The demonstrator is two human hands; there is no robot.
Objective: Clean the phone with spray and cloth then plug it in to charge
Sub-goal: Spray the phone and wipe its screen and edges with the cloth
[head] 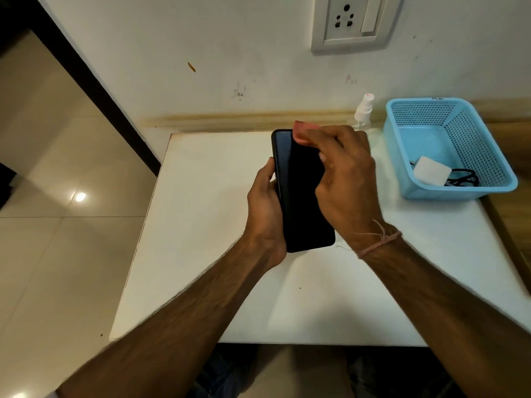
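Phone (304, 196) pointed lengthwise away, left hand (265, 208) gripping its near-left edge, right hand (344, 179) beside it pinching a cloth (301, 130) against its far end.

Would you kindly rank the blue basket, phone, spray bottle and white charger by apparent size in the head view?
1. blue basket
2. phone, held nearer
3. spray bottle and white charger: too alike to rank, bottle partly hidden

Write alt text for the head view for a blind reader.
The left hand holds a black phone over a white table while the right hand presses a pink cloth to its top end. A spray bottle and a blue basket holding a white charger stand to the right.
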